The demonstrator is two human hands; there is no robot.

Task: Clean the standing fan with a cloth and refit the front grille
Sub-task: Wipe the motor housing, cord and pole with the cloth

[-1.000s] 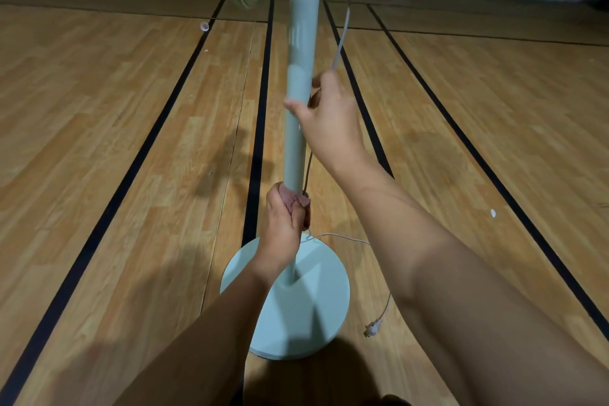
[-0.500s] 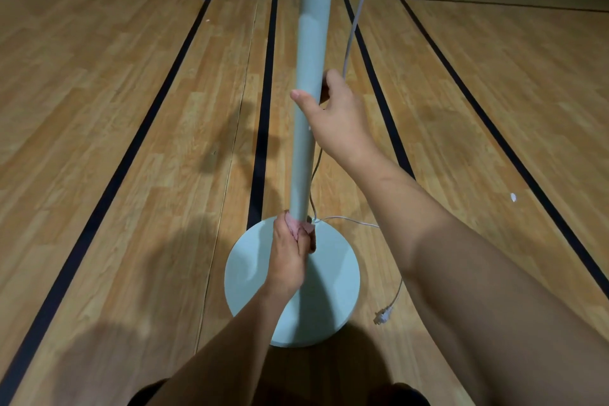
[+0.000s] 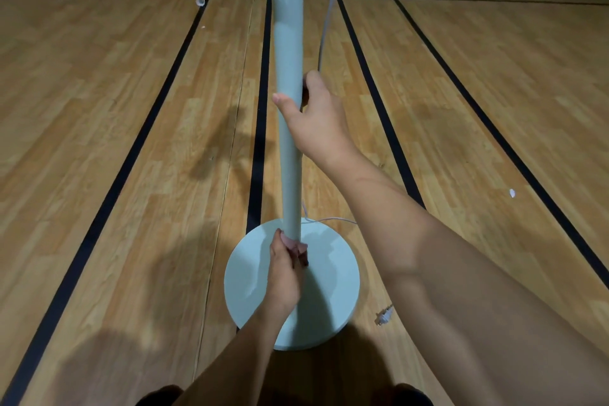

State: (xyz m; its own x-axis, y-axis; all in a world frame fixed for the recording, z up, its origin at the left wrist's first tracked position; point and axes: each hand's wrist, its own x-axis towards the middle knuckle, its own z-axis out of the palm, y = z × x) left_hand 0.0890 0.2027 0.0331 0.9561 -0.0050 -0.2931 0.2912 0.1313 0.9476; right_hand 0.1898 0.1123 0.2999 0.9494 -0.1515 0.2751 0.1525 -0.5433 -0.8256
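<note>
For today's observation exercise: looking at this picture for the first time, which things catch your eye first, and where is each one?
The pale green fan pole stands out first, rising up the middle of the view from its round base on the wooden floor. The right hand has a grip on the pole halfway up, while the left hand wraps a pinkish cloth round its foot. A white cord hangs right of the pole, its plug beside the base.

An indoor sports hall; wide wooden floor (image 3: 461,92) with black court lines (image 3: 138,138) (no furniture visible).
</note>
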